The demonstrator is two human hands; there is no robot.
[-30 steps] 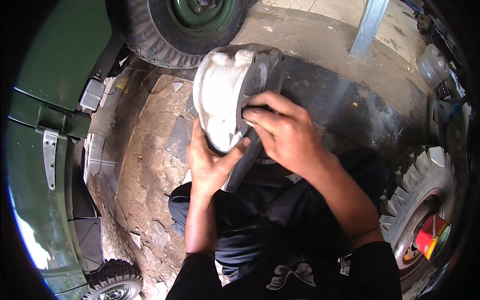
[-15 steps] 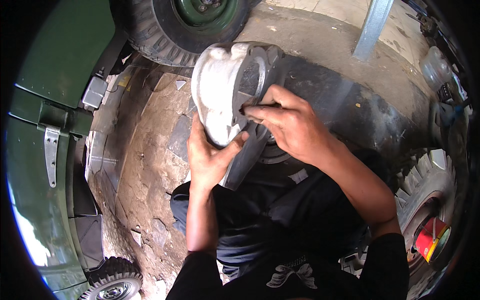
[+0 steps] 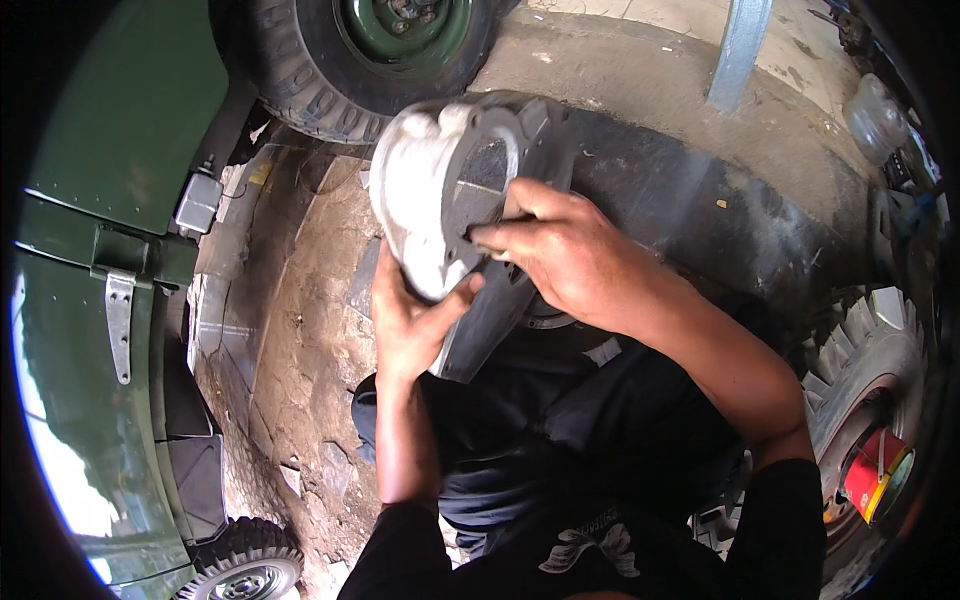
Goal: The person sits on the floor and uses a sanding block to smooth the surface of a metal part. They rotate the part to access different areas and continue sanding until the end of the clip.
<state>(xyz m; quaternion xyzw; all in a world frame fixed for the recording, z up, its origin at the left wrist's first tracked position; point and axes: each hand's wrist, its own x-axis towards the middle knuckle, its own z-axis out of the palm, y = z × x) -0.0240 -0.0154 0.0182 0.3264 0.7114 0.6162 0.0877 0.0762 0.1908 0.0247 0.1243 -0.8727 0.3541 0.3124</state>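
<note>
A pale, hollow cast-metal housing (image 3: 412, 190) is held up in front of me, its round flanged opening turned to the right. My left hand (image 3: 400, 325) grips it from below, thumb near the flange and fingers behind the casting. At the lower part of the flange face, my right hand (image 3: 575, 255) is closed in a pinch. Its fingertips touch the rim or sit right against it; whatever they hold, if anything, is too small to make out. A long dark flat piece (image 3: 485, 325) stands directly behind and below the housing.
A green vehicle body (image 3: 110, 150) rises on the left. A large tyre (image 3: 310, 95) stands ahead beside a metal post (image 3: 740, 55). To the right are another tyre (image 3: 865, 350), a red and yellow can (image 3: 872, 475) and a clear plastic bottle (image 3: 875, 120). Broken stone pieces lie on the floor.
The housing has shifted slightly left and its top has turned. My right hand has moved a little left and down along the flange. My left hand keeps its grip.
</note>
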